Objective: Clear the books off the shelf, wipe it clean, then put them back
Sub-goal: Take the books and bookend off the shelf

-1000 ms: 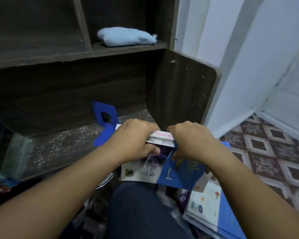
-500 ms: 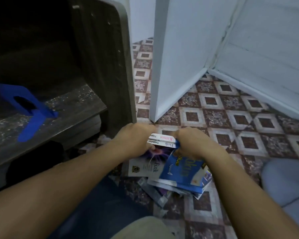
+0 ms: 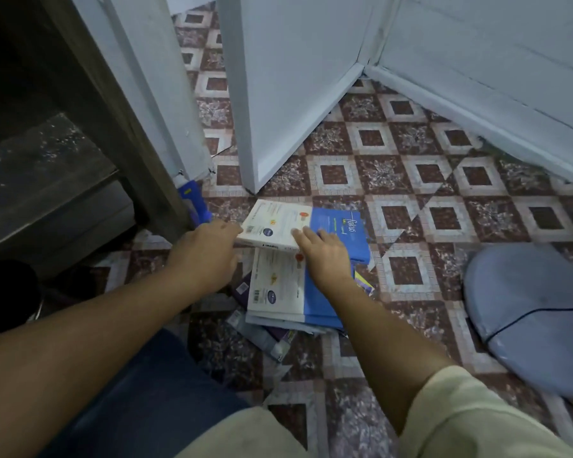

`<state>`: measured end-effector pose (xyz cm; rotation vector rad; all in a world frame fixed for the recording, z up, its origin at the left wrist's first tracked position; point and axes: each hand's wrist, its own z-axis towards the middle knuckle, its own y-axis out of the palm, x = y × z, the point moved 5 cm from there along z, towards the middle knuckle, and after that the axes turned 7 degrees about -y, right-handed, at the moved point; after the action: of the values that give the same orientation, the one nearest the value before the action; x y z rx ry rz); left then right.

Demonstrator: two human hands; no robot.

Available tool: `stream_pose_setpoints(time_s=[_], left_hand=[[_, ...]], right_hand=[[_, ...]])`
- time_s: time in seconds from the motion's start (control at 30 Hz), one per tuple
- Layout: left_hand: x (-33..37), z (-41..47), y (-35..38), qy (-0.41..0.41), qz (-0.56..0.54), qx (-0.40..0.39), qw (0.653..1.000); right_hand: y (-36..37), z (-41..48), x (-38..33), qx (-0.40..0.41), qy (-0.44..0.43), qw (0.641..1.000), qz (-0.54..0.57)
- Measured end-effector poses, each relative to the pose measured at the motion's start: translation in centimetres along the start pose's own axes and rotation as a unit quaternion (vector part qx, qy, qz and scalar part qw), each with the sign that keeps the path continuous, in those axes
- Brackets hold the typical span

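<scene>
Thin books released: my right hand (image 3: 325, 256) rests straight-fingered on the top book (image 3: 272, 219), left hand (image 3: 209, 249) at its edge, grip unclear. I judge the pile (image 3: 275, 292) grows and wiping nears.

left hand (image 3: 209, 249) holds the edge of a white-and-blue book (image 3: 278, 219), right hand (image 3: 325, 256) flat on its cover. a book pile (image 3: 278, 292) lies beneath on the tiled floor (image 3: 411, 160).

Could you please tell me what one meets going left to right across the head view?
Dusty shelf → left hand → right hand → blue-grey cushion. The white-and-blue book overlaps both hands, so I leave it out.
</scene>
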<state>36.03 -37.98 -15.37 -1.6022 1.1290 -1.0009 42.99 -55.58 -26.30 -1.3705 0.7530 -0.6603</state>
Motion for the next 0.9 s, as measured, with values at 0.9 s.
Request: stream_pose_setpoints(time_s=[0.9], left_hand=[[-10.6,-2.7,0.4,-0.040,-0.065,-0.010,0.997]], right_hand=[[-1.8,1.3,-8.2,-0.212,0.007,0.976,0.040]])
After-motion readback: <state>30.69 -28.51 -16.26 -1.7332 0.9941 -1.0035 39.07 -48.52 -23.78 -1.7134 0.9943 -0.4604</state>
